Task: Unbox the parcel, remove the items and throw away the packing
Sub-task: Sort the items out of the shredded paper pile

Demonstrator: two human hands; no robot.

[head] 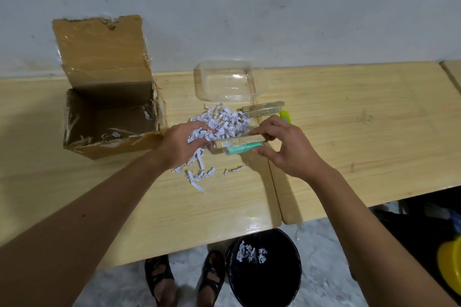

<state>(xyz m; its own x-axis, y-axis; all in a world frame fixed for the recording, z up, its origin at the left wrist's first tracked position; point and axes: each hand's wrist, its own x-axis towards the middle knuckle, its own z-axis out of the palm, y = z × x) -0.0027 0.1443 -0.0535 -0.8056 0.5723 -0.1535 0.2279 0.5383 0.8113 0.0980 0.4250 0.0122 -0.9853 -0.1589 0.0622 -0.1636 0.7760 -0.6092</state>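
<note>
The box is made of matt brown cardboard, with glossy tape remnants along torn, ragged edges. The surface is finished in pale, glossy wood grain. White printed paper shreds are seen beside the box, behind them a clear, shiny plastic tub.

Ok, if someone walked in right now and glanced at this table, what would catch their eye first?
Probably the heap of shredded paper mid-table, with the left hand gripping a clump of it while the right hand holds a slim cardboard box and a teal item. Next, the open cardboard parcel at the left, then the black bin on the floor below.
</note>
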